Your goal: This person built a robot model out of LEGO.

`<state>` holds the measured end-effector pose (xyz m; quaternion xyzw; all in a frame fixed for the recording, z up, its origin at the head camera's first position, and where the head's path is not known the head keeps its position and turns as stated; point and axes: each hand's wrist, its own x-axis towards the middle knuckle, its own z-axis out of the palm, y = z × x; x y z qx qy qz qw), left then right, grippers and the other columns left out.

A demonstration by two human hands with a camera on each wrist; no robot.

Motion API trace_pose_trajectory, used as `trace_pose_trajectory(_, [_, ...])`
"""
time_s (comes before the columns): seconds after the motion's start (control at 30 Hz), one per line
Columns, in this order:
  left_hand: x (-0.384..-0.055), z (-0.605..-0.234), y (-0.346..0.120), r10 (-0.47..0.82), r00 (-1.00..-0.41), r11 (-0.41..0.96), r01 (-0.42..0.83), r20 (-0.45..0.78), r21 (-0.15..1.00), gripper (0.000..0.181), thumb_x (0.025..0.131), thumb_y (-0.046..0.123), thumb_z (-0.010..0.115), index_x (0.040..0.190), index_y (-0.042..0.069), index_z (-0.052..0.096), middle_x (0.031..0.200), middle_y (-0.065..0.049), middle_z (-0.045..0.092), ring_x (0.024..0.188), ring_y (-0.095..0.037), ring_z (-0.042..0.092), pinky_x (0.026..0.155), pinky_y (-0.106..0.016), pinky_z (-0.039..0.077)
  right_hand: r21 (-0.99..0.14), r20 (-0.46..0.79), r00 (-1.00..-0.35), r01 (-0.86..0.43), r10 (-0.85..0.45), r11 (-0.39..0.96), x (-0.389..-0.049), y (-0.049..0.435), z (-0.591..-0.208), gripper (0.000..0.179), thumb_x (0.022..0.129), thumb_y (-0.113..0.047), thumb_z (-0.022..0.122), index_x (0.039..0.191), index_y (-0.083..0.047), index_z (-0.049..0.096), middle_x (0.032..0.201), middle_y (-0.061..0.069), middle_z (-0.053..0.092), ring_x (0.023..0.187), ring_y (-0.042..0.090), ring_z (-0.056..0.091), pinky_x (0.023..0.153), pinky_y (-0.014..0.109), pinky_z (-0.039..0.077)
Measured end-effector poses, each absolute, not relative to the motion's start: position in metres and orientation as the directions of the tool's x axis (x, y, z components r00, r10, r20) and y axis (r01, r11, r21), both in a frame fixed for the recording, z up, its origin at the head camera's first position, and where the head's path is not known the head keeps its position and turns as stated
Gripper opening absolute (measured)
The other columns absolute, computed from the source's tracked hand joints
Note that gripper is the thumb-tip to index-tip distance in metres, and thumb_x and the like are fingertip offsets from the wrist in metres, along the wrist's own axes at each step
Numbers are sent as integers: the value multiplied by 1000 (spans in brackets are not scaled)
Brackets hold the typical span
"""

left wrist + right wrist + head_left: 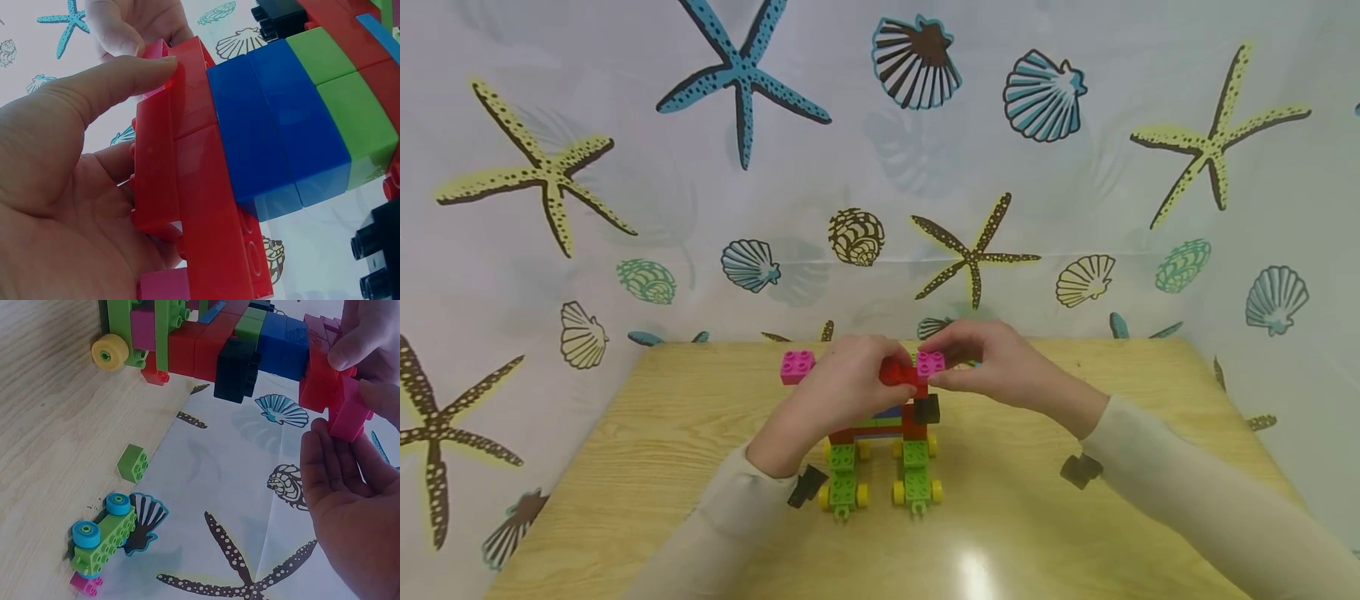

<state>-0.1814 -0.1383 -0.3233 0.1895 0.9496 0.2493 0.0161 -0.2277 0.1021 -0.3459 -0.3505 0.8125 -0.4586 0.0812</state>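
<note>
A tall toy build of blocks stands on green wheeled bases (842, 475) with yellow wheels. Across its top runs a row of red bricks (197, 125) above blue bricks (281, 131), with a black brick (927, 408) sticking out lower down. My left hand (850, 379) grips the red row, thumb on the near face and fingers behind. At the row's right end, my right hand (992, 362) pinches a pink brick (348, 411) between thumb and fingers, right against the red bricks. Another pink brick (797, 367) shows at the left end, beside the left hand.
Behind the build, near the table's far edge, the right wrist view shows a green wheeled base (106, 540) with blue wheels, a loose green brick (132, 464) and a pink brick (87, 582). A shell-patterned curtain (850, 167) hangs around the wooden table (1037, 500).
</note>
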Motion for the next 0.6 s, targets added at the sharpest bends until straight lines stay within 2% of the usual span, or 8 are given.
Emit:
trace_pose_trajectory(0.2, [-181, -323, -138, 367, -928, 807, 349, 59, 477, 24, 98, 23, 89, 118, 12, 83, 107, -1, 83, 94, -18, 73, 89, -35, 67, -796, 181, -739, -498, -648, 345, -225, 99, -344, 38, 100, -11, 84, 137, -7, 76, 130, 11, 79, 118, 25, 78, 112, 56, 63])
trace_pose_trajectory(0.6, [-181, -322, -138, 358, -933, 807, 330, 38, 490, 26, 98, 22, 89, 121, 11, 83, 109, -3, 82, 95, -19, 72, 90, -35, 68, -767, 182, -734, -523, -655, 373, -226, 97, -342, 34, 99, -11, 83, 133, -8, 79, 123, 7, 81, 111, 21, 78, 106, 49, 65])
